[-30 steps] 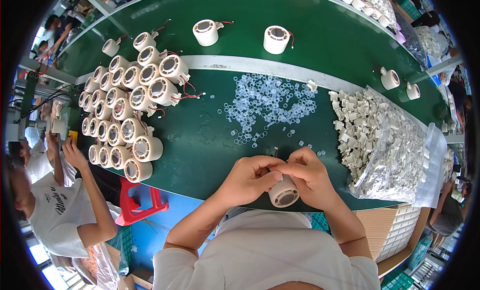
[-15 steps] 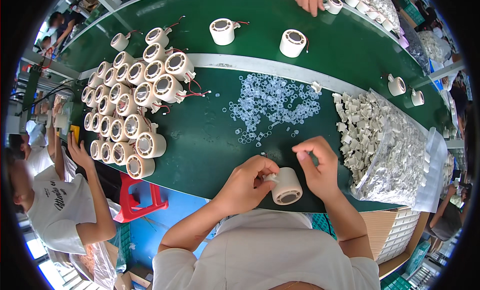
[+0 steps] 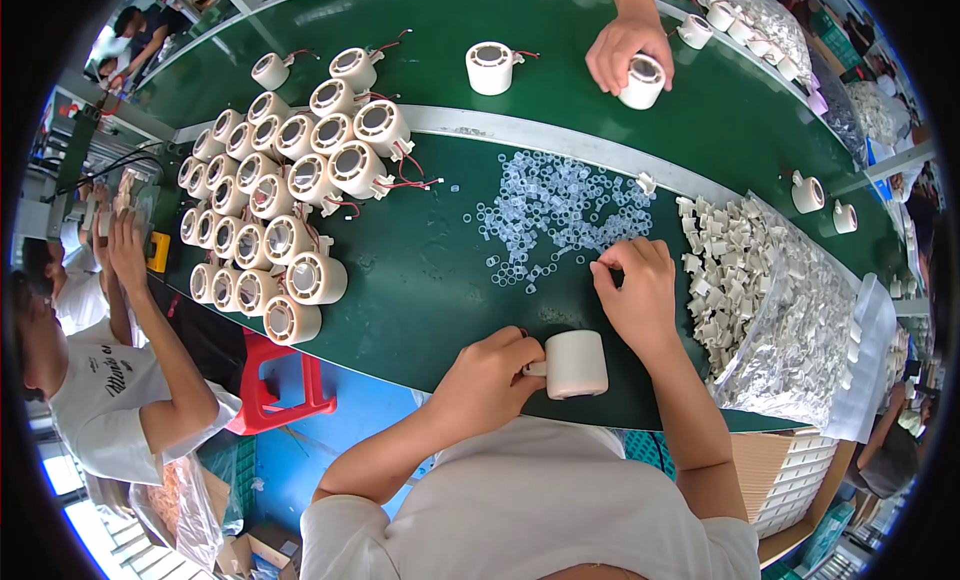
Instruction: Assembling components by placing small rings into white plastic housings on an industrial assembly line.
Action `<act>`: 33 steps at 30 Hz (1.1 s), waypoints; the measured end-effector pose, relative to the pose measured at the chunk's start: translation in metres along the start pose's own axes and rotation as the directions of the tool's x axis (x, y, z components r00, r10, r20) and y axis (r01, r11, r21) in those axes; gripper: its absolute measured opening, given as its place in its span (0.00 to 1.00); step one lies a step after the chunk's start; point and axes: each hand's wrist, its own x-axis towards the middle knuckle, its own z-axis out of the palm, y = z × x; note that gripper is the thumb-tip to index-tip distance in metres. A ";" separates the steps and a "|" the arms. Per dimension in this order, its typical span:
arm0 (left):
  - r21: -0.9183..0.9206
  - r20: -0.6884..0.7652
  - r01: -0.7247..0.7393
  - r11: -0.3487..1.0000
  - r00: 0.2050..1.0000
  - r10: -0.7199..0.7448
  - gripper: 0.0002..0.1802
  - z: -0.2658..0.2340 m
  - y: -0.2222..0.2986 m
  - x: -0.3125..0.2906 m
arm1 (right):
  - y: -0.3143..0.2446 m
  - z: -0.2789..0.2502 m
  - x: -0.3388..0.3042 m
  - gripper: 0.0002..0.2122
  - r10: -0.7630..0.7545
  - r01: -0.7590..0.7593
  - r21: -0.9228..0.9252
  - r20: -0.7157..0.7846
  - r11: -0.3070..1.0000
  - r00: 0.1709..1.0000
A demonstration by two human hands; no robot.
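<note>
Toward the desk's left end, white cylinders with red wires stood packed in rows, the group reaching from near its front edge to its far edge. Near the middle of the front edge, the left hand pinched a small side tab of one white cylinder; whether the desk bore any of its weight could not be told. Its ringed end, in view half a second earlier, had turned down out of sight, leaving the plain wall uppermost. Beyond it lay the scattered clear rings. Past the far edge, a co-worker's hand had just closed on another cylinder. The right hand had moved away from the held cylinder to the rings' near right side, fingers curled, so the left held the part alone; anything tiny in its fingertips could not be made out. White clips spilled from a clear bag at the right end.
</note>
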 end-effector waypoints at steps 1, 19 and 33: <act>0.000 -0.002 -0.002 1.000 1.000 0.002 0.10 -0.001 0.000 0.003 | -0.001 0.000 0.001 0.08 -0.002 0.002 -0.001 -0.002 1.000 1.000; -0.998 0.007 0.025 0.064 0.964 -0.266 0.17 0.004 -0.012 0.022 | -0.023 -0.010 0.005 0.06 0.098 -0.110 0.227 0.062 0.968 0.993; -0.999 -0.020 -0.012 0.052 0.989 -0.145 0.16 0.011 0.000 0.040 | -0.058 -0.044 -0.020 0.08 0.204 -0.213 0.936 0.159 0.279 0.966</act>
